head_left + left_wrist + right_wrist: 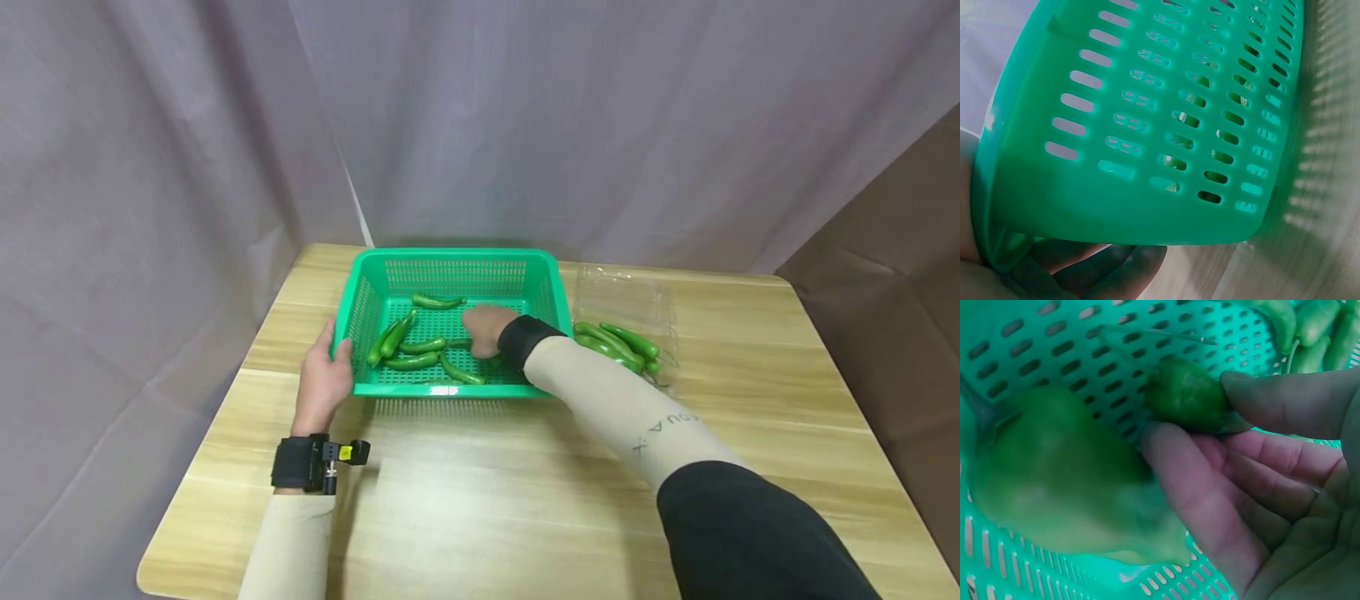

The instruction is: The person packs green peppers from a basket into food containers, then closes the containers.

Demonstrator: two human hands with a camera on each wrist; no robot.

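A green slotted basket (450, 256) stands on the wooden table (480, 500) with several long green peppers (411, 361) lying in it. My left hand (324, 377) grips the basket's near left corner; the left wrist view shows the basket wall (1147, 194) with my fingers (1104, 269) curled under its rim. My right hand (486, 330) reaches down into the basket. In the right wrist view it pinches one green pepper (1188, 394) between thumb and fingertips, just above the basket floor. Another green pepper (1054, 475), blurred, lies close beside it.
Right of the basket sits a clear plastic tray (622, 292) with a few more green peppers (618, 343) at its front. A pale curtain hangs behind the table. Bare wood stretches in front of the basket.
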